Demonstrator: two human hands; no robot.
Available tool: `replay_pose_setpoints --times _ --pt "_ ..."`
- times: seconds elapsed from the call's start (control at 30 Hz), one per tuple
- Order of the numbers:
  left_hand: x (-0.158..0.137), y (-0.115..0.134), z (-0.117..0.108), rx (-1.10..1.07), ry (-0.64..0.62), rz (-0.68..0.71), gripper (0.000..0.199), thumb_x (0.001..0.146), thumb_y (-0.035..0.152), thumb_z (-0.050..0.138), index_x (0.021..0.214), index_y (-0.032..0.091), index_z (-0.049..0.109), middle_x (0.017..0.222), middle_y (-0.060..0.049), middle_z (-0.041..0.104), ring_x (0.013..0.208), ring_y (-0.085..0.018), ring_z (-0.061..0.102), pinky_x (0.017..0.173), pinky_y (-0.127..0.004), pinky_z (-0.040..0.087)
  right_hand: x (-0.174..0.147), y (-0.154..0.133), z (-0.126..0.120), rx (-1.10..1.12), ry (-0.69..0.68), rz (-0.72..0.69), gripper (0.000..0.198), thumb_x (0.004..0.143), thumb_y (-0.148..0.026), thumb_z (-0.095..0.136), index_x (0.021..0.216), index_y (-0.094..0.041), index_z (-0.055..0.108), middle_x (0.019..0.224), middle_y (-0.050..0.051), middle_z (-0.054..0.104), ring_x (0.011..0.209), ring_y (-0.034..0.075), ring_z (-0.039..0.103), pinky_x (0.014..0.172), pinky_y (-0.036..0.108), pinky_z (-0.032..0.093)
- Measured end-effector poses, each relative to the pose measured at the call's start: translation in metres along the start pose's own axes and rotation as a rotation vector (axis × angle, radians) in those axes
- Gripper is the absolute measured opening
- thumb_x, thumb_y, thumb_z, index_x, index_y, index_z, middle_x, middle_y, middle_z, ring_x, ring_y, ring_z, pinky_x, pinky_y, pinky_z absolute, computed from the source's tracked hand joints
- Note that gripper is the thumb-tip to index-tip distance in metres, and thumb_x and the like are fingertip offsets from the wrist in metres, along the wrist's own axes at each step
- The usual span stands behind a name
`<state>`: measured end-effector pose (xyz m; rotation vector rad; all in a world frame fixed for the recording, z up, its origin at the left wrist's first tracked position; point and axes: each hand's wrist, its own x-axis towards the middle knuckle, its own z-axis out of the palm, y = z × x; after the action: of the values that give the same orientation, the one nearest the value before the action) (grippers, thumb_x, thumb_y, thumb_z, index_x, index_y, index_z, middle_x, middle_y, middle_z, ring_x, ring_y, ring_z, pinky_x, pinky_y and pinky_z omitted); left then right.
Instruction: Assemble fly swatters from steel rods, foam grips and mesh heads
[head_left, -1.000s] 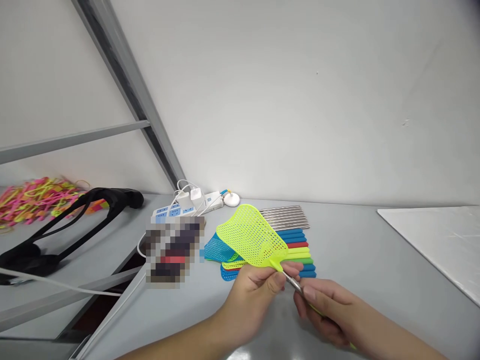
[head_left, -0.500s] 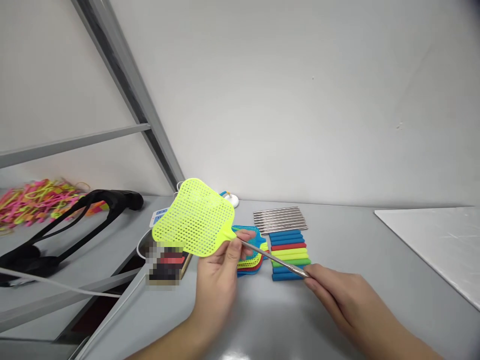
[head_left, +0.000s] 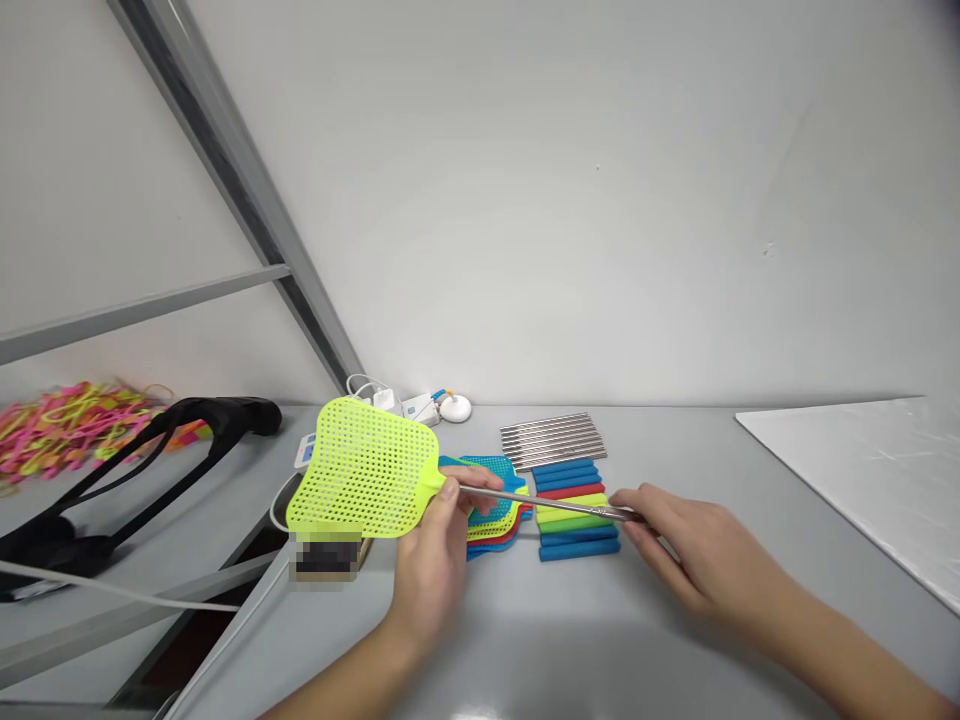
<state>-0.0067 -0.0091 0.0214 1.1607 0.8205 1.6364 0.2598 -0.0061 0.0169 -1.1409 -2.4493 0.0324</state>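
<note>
Hands [head_left: 442,545] w/ swatter [head_left: 360,468], mid-table [head_left: 712,450]

Two bare forearms enter from the bottom edge. Left hand [head_left: 435,570]: no glove, no ring, no watch or band at the wrist; forearm uncovered to the frame edge, no sleeve in view. Right hand [head_left: 694,550]: likewise bare, no jewellery, forearm uncovered to the corner. Fingernails short, unpainted where they show. No marks or tattoos visible.
</note>
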Motion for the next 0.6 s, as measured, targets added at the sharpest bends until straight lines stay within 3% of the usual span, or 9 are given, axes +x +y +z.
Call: replay_pose_setpoints --times 0.13,0.3,0.43,0.6 --pt "-0.013 -0.008 0.005 0.080 -0.140 -0.145 0.030 0.099 0.036 0.043 0.095 0.023 0.069 0.099 -0.005 0.066 0.092 -0.020 0.058 0.086 -0.032 0.045 -0.001 -0.008 0.004 -0.131 0.100 -0.092 0.023 0.101 -0.036 0.040 0.118 -0.025 0.050 0.074 -0.004 0.057 0.056 0.012 0.054 0.050 0.027 0.031" --pt "-0.029 -0.012 0.012 0.113 -0.312 -0.204 0.036 0.101 0.041 0.037 0.104 0.023 0.068 0.105 -0.007 0.067 0.096 -0.023 0.059 0.090 -0.038 0.043 -0.003 -0.024 0.009 -0.170 0.137 -0.151 0.021 0.103 -0.026 0.033 0.105 -0.023 0.054 0.064 -0.006 0.053 0.049 0.011 0.051 0.047 0.029 0.023" --pt "-0.032 -0.015 0.015 0.006 -0.227 -0.207 0.055 0.102 0.047 0.018 0.109 0.021 0.066 0.109 -0.009 0.067 0.102 -0.025 0.057 0.092 -0.039 0.041 -0.006 -0.025 0.008 -0.146 0.072 -0.115 0.020 0.103 -0.025 0.033 0.097 -0.023 0.052 0.063 -0.006 0.055 0.048 0.012 0.051 0.047 0.030 0.020" --pt "-0.032 -0.025 0.016 0.049 -0.161 -0.232 0.048 0.103 0.038 0.025 0.098 0.021 0.070 0.111 -0.009 0.069 0.106 -0.026 0.059 0.088 -0.038 0.042 -0.008 -0.023 0.009 -0.163 0.044 -0.083 0.020 0.102 -0.023 0.032 0.090 -0.024 0.048 0.062 -0.006 0.057 0.047 0.013 0.052 0.048 0.031 0.020"
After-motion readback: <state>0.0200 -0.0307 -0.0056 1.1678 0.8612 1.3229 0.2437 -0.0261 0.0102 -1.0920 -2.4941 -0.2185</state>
